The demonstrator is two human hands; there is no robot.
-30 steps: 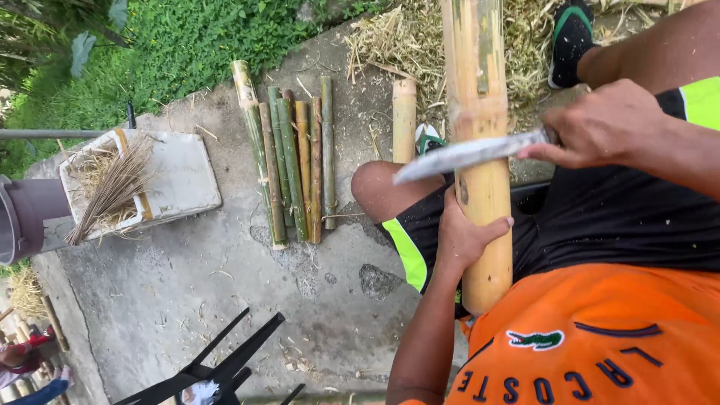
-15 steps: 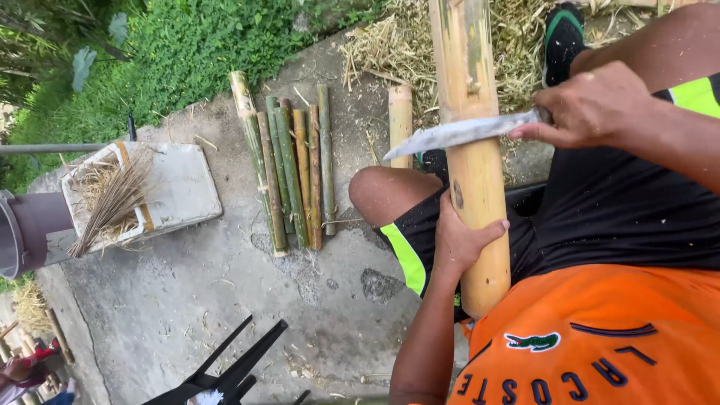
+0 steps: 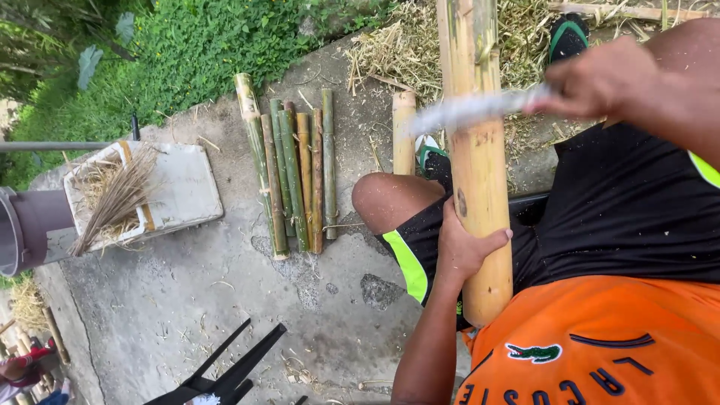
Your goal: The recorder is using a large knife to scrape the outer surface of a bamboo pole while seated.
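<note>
- Setting was outdoor: a rough concrete slab [image 3: 187, 300] bordered by green growth, with dry shavings [image 3: 390, 52] littering its far edge.
- Left hand [image 3: 461, 251] was wrapped around the lower part of a thick bamboo pole [image 3: 480, 165], fingers closed on the far side, thumb [image 3: 495, 238] across the near face; the grip was tight.
- Right hand [image 3: 600, 79] was closed on the handle of a long blade [image 3: 480, 109], motion-blurred; blade lay crosswise on the pole, well above the left fingers.
- The pole stood nearly upright between the knees, its lower end near the orange shirt [image 3: 600, 345].
- Just left of the left fingers: a bare knee [image 3: 386, 199] and black shorts with a bright green stripe.
- Beyond the knee: a short pale bamboo piece [image 3: 403, 131], then a row of split bamboo strips [image 3: 296, 172] on the slab.
- Further left: a grey tray [image 3: 187, 195] holding dry fibres.
- Risk judgement: the blade appeared to work toward the body. If it slipped or broke free through the grain, it could run down onto the left thumb or the knee; the holding hand sat directly in the blade's line.
- Second risk: splinters off the pole could cut the bare gripping palm.
</note>
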